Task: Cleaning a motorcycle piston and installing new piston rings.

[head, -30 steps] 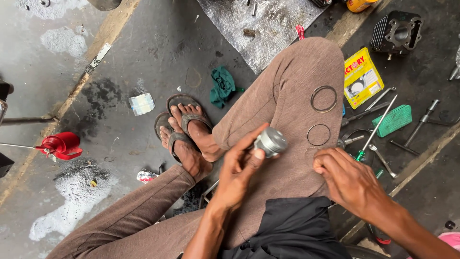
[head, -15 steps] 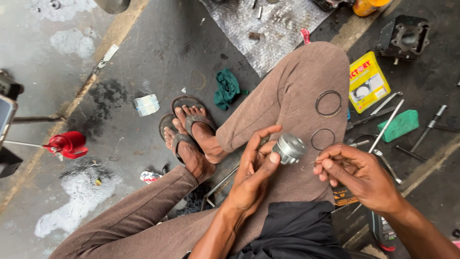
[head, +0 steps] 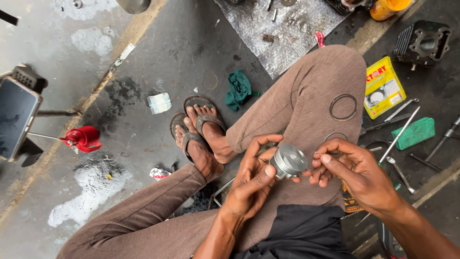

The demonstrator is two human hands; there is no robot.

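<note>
Seated person, head view. L hand point(head: 251, 184) grips a silver piston point(head: 288, 160) above the lap; R hand point(head: 352, 168) pinches at its rim, fingertips closed. A piston ring point(head: 343, 107) lies on the R knee; yellow box point(head: 383, 86) on floor nearby.

Grimy grey concrete floor point(head: 158, 48), patchy with white stains; a red oil can point(head: 84, 138) sits left; green rag point(head: 238, 89) and a grey mat point(head: 287, 33) lie far; yellow box point(head: 382, 87), green pad point(head: 415, 133) and loose wrenches point(head: 400, 125) clutter the right.
</note>
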